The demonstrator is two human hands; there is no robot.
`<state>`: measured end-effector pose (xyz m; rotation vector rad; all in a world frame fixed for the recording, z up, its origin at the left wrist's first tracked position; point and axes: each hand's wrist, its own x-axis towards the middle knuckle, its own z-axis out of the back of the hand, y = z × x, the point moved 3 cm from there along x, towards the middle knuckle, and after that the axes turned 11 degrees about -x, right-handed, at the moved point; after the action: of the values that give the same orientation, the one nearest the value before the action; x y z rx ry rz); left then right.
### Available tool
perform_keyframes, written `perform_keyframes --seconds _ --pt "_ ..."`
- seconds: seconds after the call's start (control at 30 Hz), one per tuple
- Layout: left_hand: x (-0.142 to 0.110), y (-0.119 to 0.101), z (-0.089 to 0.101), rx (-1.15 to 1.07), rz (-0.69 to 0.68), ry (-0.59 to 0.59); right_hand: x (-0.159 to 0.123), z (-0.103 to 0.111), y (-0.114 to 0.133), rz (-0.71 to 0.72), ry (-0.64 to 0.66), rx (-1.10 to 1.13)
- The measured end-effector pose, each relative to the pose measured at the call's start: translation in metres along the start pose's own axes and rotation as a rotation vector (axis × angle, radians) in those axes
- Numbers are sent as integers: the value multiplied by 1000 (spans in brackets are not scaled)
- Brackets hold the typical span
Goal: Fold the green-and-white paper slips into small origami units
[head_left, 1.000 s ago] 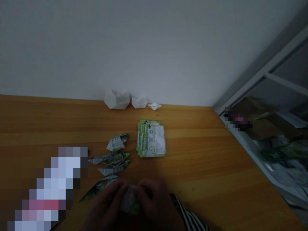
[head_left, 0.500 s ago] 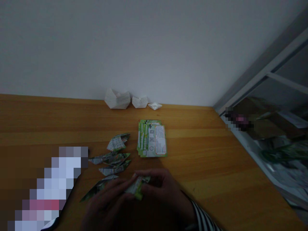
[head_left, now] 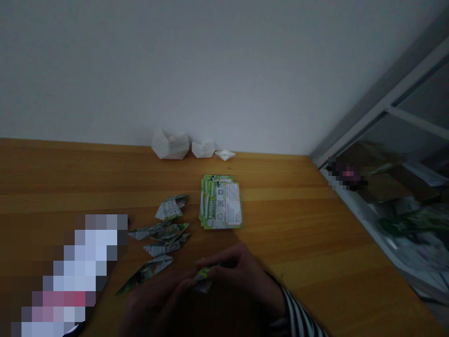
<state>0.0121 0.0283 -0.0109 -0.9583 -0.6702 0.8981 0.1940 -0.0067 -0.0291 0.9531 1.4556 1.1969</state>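
Observation:
Both my hands meet at the near edge of a wooden table (head_left: 298, 224), in dim light. My left hand (head_left: 154, 304) and my right hand (head_left: 242, 276) pinch a small folded piece of green printed paper (head_left: 202, 279) between their fingertips. Most of the paper is hidden by my fingers. My right wrist wears a black-and-white striped sleeve (head_left: 298, 318). Just left of my hands lie several folded paper boats (head_left: 164, 234) made from the same printed paper. Beyond my hands rests a stack of green flyers (head_left: 220, 202).
Three white folded paper boats (head_left: 170, 145) of shrinking size stand against the white wall at the back. A blurred-out object (head_left: 73, 276) lies at the near left. To the right a window frame (head_left: 368, 126) borders the table edge.
My hands have turned the folded paper and closed more tightly over it, so less of it shows. My right hand has slid slightly forward. Everything on the table has stayed put.

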Motion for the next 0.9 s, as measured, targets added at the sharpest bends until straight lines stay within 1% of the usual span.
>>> perform_keyframes --seconds 0.13,0.2,0.3,0.37,0.43,0.5,0.6,0.7,0.73,0.77,0.8,0.83,0.87,0.9 --pt "-2 5 -1 -5 90 -7 0 1 2 16 -48 -19" --pt "-2 4 -1 -33 133 -20 1 1 2 58 -91 -42" --pt "-3 1 -1 -96 142 -40 3 4 2 129 -220 -99" --pt "-4 -1 -1 -116 149 -37 3 4 0 131 -313 -99" --pt "-5 0 1 -116 168 -76 2 3 -1 108 -362 -90" --pt "-5 2 2 -116 175 -120 1 0 -1 100 -367 -92" --pt "-4 2 5 -117 169 -165 -3 -3 1 101 -319 -104" --pt "-3 -3 5 -152 159 -173 -6 -4 1 99 -256 -114" --pt "-3 -5 5 -181 153 -155 -7 -4 1 102 -235 -114" --pt "-3 -7 4 -211 148 -170 -9 -3 0 104 -245 -112" --pt "-4 -9 2 -237 171 -146 -9 -2 -1 102 -242 -123" --pt "-4 -10 1 -271 176 -157 -10 -1 -1 112 -265 -156" --pt "-4 -11 -1 -313 207 -143 -11 0 -1 121 -284 -197" --pt "-5 -11 -3 -352 266 -141 -12 2 -1 130 -313 -244"
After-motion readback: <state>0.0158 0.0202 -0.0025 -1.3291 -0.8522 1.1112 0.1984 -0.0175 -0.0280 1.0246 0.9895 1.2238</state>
